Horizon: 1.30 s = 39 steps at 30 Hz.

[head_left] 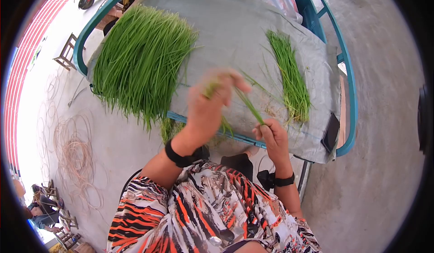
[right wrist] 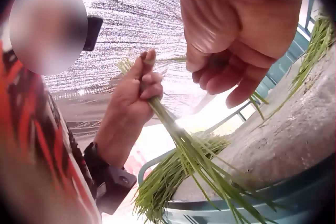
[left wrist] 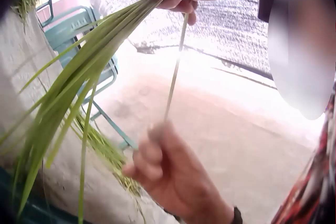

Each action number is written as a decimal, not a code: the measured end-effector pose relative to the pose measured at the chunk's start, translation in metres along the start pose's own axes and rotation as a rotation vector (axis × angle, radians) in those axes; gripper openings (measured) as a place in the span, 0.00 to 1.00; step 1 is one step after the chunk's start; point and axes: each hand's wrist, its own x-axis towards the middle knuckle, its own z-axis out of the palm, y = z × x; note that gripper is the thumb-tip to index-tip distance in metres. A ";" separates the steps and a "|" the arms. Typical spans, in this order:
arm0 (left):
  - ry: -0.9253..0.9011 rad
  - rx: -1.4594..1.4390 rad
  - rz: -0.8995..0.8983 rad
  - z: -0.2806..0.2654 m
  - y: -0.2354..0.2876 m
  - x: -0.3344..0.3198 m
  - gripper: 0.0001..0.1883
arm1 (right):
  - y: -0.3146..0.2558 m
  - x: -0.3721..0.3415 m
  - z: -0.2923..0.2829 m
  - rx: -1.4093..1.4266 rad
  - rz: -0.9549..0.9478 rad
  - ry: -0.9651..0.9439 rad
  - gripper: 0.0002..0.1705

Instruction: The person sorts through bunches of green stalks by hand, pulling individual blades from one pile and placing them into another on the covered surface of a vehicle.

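My left hand (head_left: 210, 101), blurred in the head view, grips a small bunch of garlic chives whose green blades (left wrist: 79, 92) fan out below it in the left wrist view. The pale root ends of that bunch poke above the fist in the right wrist view. My right hand (head_left: 273, 138) pinches a thin chive stalk (left wrist: 176, 77) that stretches between the two hands. On the grey sheet (head_left: 226, 27), a big heap of chives (head_left: 140, 58) lies to the left. A smaller, neater pile (head_left: 291, 79) lies at the right, beyond my right hand.
A blue-green metal rail (head_left: 346, 86) runs round the sheet-covered bed. Near its right front corner lies a dark flat object (head_left: 331, 132). Loose scraps (head_left: 271, 106) are scattered before the small pile. A wooden stool (head_left: 66, 52) and coiled cord (head_left: 77, 156) are on the floor at left.
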 end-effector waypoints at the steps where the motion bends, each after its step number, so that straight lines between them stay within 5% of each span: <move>1: 0.129 0.015 -0.087 -0.011 0.011 0.008 0.11 | 0.008 -0.004 -0.001 -0.002 0.022 0.009 0.10; 6: 0.444 -0.149 0.075 -0.059 -0.017 0.036 0.14 | 0.034 -0.024 -0.013 0.023 0.205 -0.002 0.10; 9: 0.615 -0.288 -0.071 -0.065 -0.032 0.038 0.13 | 0.039 -0.036 -0.012 -0.012 0.266 0.018 0.11; 15: 0.567 -0.572 -0.202 -0.075 -0.061 0.029 0.12 | 0.055 -0.045 -0.009 -0.106 0.219 0.083 0.08; 18: 0.354 -0.688 -0.181 -0.083 -0.064 0.023 0.12 | 0.060 -0.051 -0.006 -0.196 0.306 0.106 0.07; 22: 0.394 -0.696 -0.140 -0.078 -0.048 0.024 0.10 | 0.063 -0.060 -0.007 -0.209 0.466 0.173 0.06; 27: 0.445 -0.676 -0.448 -0.070 -0.068 0.024 0.12 | 0.028 -0.053 -0.012 -0.644 0.114 0.293 0.07; 31: 0.354 -0.415 -0.564 -0.041 -0.064 0.022 0.12 | 0.023 -0.021 -0.049 -0.794 0.029 0.561 0.11; 39: 0.128 0.006 -0.526 0.011 -0.050 -0.014 0.13 | 0.048 0.030 -0.084 -1.024 0.026 0.593 0.09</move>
